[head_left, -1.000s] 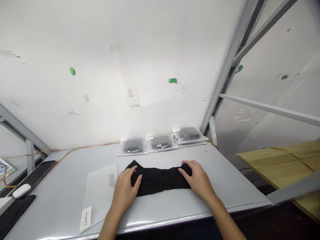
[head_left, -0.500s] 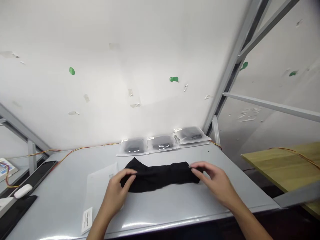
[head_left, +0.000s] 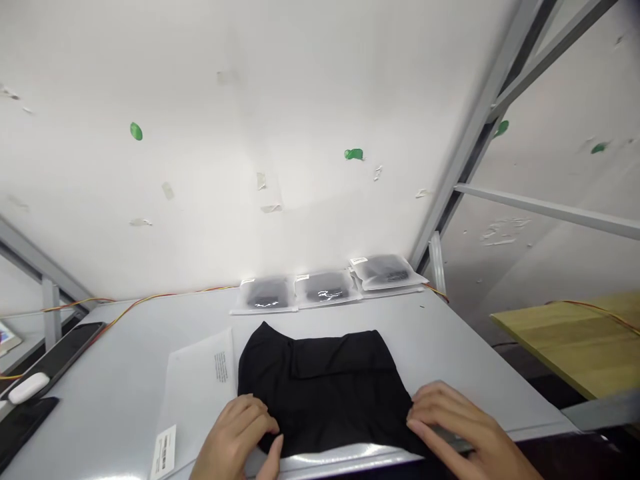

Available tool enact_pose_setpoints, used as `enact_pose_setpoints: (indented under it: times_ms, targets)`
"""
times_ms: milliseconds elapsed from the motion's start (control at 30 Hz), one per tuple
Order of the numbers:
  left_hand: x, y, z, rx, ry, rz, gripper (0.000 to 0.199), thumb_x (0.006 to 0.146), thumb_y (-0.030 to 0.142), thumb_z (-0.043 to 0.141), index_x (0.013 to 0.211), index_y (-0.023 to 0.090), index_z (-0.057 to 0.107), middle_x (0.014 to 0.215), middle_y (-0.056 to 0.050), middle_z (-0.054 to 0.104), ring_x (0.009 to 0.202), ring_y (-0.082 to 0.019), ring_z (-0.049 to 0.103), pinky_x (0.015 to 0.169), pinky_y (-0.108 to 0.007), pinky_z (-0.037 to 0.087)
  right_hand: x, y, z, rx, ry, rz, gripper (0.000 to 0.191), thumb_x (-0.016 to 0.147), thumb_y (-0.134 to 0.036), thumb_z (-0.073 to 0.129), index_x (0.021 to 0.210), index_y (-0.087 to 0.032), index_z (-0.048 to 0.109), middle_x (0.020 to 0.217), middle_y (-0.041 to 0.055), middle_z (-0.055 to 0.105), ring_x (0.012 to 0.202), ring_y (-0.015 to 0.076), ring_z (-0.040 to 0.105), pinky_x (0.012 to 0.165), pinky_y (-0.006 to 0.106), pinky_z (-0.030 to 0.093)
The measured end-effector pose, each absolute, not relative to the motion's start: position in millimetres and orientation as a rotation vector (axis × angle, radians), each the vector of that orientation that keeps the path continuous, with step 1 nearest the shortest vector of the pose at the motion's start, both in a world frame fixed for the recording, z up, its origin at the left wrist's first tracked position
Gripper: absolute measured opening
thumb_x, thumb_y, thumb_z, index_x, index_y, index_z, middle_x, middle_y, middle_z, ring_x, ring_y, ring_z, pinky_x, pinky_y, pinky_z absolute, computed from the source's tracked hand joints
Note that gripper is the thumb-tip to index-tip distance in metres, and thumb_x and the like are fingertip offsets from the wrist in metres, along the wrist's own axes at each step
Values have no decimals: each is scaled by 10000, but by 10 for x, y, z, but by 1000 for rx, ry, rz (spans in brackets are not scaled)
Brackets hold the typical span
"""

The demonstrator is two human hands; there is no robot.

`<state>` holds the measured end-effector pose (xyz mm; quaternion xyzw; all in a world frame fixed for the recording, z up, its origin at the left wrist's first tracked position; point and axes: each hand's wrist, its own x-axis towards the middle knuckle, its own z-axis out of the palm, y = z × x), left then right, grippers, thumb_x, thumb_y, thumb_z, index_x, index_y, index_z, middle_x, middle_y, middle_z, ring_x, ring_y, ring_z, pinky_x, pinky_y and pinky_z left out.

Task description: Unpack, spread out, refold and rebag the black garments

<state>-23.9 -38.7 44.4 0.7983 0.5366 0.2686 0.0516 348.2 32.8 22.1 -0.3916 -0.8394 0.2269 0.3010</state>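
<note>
A piece of black fabric (head_left: 340, 393), perhaps a garment, lies spread on the grey tabletop with a folded-over band along its upper part. Its upper left corner rises to a point. At its lower left edge, my left hand (head_left: 240, 433) has curled fingers and a thumb closed on the cloth. On the opposite side my right hand (head_left: 450, 427) pinches the right edge near the bottom corner. Left of the cloth lies a flat frosted plastic bag (head_left: 195, 380) with small print and a white barcode label (head_left: 163, 452).
Several frosted bags with dark contents (head_left: 267, 295) line the back by the white wall (head_left: 300, 120). A phone-like black slab (head_left: 75, 350) and a white rounded case (head_left: 29, 388) are at the left. Metal frame posts (head_left: 470, 140) and a wooden board (head_left: 570, 340) stand to the right.
The black fabric has gone from a narrow folded strip to a broader spread piece reaching the table's front edge. Both hands have moved down toward me, to its lower corners.
</note>
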Motion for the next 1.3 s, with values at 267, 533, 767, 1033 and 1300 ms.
enact_pose_setpoints:
  times_ms: [267,533,767,1033,1300]
  targets:
    - [-21,399,362,2563,1626,711,290,922,248,697,1209,262,737,1252,-90,756,1229,-334,682,1011,-510,598,3187,882,7,-1091,-2218,428,310,1014,-312,562,1264,-284,744,1321,79,734,1284,289,651,1099,507,554]
    - [-112,41,409,2495,1581,715,272,978,197,568,1139,295,765,1111,-60,792,1093,-281,730,917,-425,616,3220,604,-26,-1020,-2209,517,235,1023,-310,563,1074,-315,792,1111,68,788,1149,282,703,967,443,607]
    - [-216,660,843,1893,1580,623,321,955,467,573,818,226,735,811,-32,734,778,-223,681,711,-322,528,3010,1215,265,-1153,-1888,877,285,994,-463,575,1030,-268,780,1051,81,764,1019,277,697,906,405,570]
    - [-425,1334,574,1717,1574,647,444,760,624,714,759,181,731,664,-2,596,640,-170,537,605,-282,411,2798,1849,90,-1286,-1862,837,388,884,-575,621,925,-216,762,735,10,638,679,197,575,685,343,497]
    - [-447,1209,547,1720,1563,678,464,817,628,672,865,182,794,720,-20,632,687,-178,552,647,-286,434,2887,1776,69,-1264,-1826,925,344,828,-504,716,992,-209,778,788,5,647,664,174,560,680,332,506]
